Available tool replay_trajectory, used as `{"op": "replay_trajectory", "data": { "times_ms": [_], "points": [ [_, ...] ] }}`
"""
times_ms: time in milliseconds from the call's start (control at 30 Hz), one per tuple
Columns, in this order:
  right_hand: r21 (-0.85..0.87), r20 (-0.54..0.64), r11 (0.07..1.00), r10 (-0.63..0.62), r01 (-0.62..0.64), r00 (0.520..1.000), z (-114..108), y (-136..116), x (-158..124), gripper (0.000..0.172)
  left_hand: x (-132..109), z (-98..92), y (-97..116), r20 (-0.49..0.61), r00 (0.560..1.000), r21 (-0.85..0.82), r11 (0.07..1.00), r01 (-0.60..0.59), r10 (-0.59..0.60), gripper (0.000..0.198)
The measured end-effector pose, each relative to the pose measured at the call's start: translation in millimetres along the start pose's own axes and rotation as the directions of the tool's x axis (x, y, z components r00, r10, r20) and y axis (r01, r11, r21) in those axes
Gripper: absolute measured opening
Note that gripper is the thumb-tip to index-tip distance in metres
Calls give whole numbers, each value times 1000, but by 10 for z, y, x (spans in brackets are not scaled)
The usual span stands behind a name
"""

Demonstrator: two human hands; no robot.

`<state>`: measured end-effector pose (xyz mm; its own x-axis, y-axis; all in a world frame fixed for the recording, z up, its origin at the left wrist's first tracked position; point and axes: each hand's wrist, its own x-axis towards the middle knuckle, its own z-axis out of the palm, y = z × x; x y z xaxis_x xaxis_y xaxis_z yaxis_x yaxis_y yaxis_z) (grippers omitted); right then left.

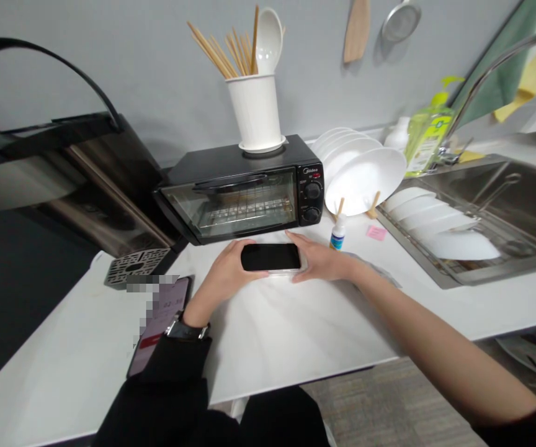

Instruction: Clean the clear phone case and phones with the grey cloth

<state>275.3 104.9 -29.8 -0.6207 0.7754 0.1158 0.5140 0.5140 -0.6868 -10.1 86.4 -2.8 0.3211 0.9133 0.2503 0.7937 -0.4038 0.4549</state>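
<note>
A black-faced phone-like object [270, 256] with a pale or clear lower edge lies level just above or on the white counter [268, 335], in front of the toaster oven [240, 205]. My left hand [226, 273] grips its left end, thumb along the near edge and fingers behind. Its right end is between the thumb and fingers of my right hand [317, 257]. Close beyond my right hand stands a small white bottle [337, 233] with a blue label. Something grey and flat lies partly under my right forearm.
A tablet or phone [165, 316] lies by my left sleeve, near a black machine with a drip grate [138, 267]. White plates [365, 180] stand in a rack right of the oven, with a pink note [376, 233] before them. Bowls [458, 245] sit at the sink [519, 192].
</note>
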Motion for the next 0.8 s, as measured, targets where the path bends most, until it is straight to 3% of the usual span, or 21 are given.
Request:
{"op": "replay_trajectory", "data": {
  "times_ms": [233,400,800],
  "points": [
    [31,89,997,-75,72,993,-144,-27,-99,112,-28,-68,-23,127,991,33,999,-33,29,68],
    [44,123,994,-108,103,987,-132,-40,-62,102,-44,-88,-45,150,986,18,997,-74,71,70],
    [36,141,996,-88,84,986,-151,-11,-6,104,-67,-33,-26,205,976,-3,997,-78,77,74]
  ]
}}
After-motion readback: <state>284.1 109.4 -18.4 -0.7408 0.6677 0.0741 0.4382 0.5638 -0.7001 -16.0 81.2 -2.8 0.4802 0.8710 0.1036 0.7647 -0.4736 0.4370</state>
